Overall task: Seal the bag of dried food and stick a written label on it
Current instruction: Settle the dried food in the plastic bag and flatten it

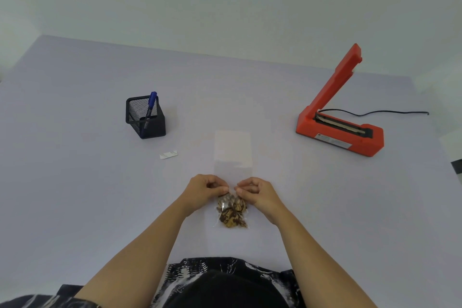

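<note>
I'm looking down on a pale table [87, 132] with the red heat sealer [340, 132] far to my right, its arm raised and its cord trailing off behind. To my left stands the black mesh pen holder [146, 117] with a blue marker [151, 105] in it, and nearer me a small white label [168, 154] lies flat. The clear bag [232, 207] sits dead centre just in front of me — dried food bunched at its near end, the empty open end stretching away across the table. My left hand [203, 191] and right hand [257, 192] are both pinched shut on the film just above the food, thumbs and forefingers nearly touching each other. My read is that I'm gathering the contents down before sealing. To do it well I'd press the air out, keep the film flat and wrinkle-free — no crumbs in the strip that goes under the sealer's bar.
</note>
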`<action>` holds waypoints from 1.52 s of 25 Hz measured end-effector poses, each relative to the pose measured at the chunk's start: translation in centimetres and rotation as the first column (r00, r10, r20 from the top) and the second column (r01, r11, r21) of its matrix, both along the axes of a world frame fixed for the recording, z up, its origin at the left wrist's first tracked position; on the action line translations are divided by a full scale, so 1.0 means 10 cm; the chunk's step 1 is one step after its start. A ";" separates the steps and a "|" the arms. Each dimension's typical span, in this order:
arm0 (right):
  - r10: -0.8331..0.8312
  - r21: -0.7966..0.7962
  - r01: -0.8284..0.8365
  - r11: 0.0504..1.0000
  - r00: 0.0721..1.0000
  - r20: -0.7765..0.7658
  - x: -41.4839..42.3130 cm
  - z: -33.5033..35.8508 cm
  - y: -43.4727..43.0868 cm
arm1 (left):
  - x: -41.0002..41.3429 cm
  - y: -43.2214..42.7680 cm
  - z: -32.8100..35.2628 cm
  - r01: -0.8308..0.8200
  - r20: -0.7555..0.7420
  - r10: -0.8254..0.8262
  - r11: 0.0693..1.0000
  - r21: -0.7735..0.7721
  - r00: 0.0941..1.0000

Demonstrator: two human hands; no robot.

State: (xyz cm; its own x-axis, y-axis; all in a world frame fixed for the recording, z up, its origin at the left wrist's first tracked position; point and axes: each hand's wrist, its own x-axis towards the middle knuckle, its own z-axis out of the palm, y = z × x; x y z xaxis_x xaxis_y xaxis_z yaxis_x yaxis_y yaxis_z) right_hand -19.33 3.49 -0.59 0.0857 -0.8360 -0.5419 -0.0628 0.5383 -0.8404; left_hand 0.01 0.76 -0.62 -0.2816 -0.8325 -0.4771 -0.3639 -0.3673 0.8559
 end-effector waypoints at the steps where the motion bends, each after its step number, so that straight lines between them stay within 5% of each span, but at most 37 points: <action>1: -0.010 0.008 0.010 1.000 1.000 0.001 0.01 0.00 0.00 | 0.00 0.00 0.00 -0.002 0.000 0.002 1.000 0.002 1.000; 11: 0.028 0.088 -0.022 0.996 0.997 -0.073 -0.10 0.06 0.00 | 0.10 -0.05 0.04 0.031 -0.081 -0.019 0.988 0.149 0.997; 16: -0.014 0.097 0.029 0.995 0.989 -0.146 -0.09 0.04 0.02 | 0.02 -0.02 0.01 0.032 0.170 -0.030 0.999 -0.009 0.985; 19: -0.008 0.024 0.017 1.000 0.946 -0.324 -0.05 0.02 0.04 | -0.08 0.02 0.00 0.052 0.295 -0.015 0.992 -0.118 0.955; 27: -0.010 -0.173 -0.118 0.978 0.797 -0.603 0.13 0.01 0.05 | -0.18 0.13 -0.01 -0.027 0.286 0.089 0.976 -0.214 0.954; 34: -0.069 -0.041 0.056 0.998 0.862 -0.502 0.09 0.02 0.00 | -0.22 0.16 -0.01 -0.096 0.288 0.168 0.964 -0.248 0.943; 38: -0.101 -0.087 0.061 0.994 0.791 -0.603 0.12 0.00 0.03 | -0.25 0.13 -0.03 -0.055 0.360 0.156 0.960 -0.273 0.920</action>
State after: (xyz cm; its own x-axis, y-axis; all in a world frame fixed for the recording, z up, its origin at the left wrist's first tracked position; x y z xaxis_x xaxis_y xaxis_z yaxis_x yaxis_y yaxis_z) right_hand -18.11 3.83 -0.59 -0.3128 -0.8574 -0.4087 -0.5285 0.5147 -0.6751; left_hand -2.48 2.10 -0.87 -0.0274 -0.9537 -0.2994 -0.6470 -0.2113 0.7326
